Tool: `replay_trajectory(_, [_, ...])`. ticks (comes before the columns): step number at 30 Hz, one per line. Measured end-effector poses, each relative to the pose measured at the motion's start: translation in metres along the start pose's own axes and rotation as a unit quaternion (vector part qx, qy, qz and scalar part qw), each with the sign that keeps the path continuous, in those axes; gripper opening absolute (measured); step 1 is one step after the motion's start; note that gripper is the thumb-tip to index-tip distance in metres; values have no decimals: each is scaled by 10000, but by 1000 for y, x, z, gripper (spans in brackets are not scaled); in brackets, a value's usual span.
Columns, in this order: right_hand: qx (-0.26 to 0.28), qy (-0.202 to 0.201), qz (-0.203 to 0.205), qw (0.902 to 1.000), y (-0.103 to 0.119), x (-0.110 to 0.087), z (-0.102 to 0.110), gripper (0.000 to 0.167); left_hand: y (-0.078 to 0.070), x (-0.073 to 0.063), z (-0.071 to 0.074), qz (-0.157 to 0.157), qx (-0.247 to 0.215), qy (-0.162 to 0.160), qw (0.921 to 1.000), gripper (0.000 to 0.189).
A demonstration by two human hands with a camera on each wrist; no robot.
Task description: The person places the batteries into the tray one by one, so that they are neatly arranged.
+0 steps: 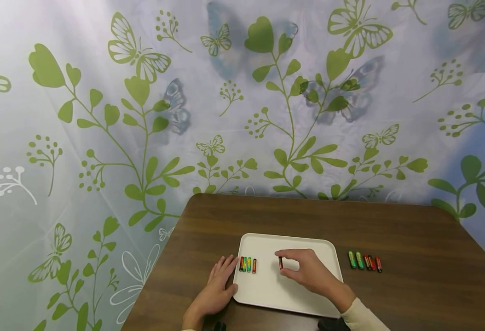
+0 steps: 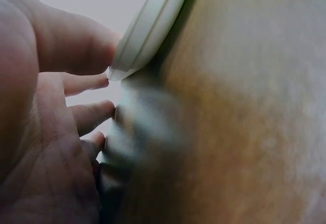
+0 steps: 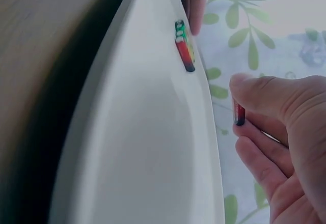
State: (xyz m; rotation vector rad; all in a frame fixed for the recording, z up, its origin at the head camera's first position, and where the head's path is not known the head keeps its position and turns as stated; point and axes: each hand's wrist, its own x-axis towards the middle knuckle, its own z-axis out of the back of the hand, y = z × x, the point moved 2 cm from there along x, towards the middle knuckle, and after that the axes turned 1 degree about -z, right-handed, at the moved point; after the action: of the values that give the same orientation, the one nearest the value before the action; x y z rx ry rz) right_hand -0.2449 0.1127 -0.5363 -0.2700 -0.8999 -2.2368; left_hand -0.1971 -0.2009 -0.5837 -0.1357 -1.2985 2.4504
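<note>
While the right hand (image 1: 310, 273) pinches one battery (image 1: 280, 262) above the tray (image 1: 267, 289), long axis roughly twelve to six, the row of batteries (image 1: 249, 264) lies at nine o'clock, nearest the left hand (image 1: 217, 292), its fingers extended by the rim; the pinched battery looks red, black at one end

Pale backdrop (image 1: 242, 119) is hanging behind, bearing green leaf sprigs (image 1: 261, 73) and butterflies (image 1: 138, 56); blurred bluish butterflies (image 1: 178, 105) are showing among them. Deeper blue is edging the right side. Dark brown wood-grain table (image 1: 308, 215) is standing in front.
</note>
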Motion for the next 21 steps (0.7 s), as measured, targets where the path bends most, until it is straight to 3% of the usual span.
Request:
replay_trajectory(10, [260, -4, -176, 9995, 7, 13, -32, 42, -9, -2, 2, -355, -8, -64, 9993, 70])
replay_trajectory(14, [360, 105, -336, 9987, 10, 17, -43, 41, -5, -2, 0, -512, 43, -111, 9986, 70])
replay_trajectory(21, [285, 148, -463, 9984, 14, 24, -57, 41, 14, 3, -5, -171, 150, -150, 9996, 73])
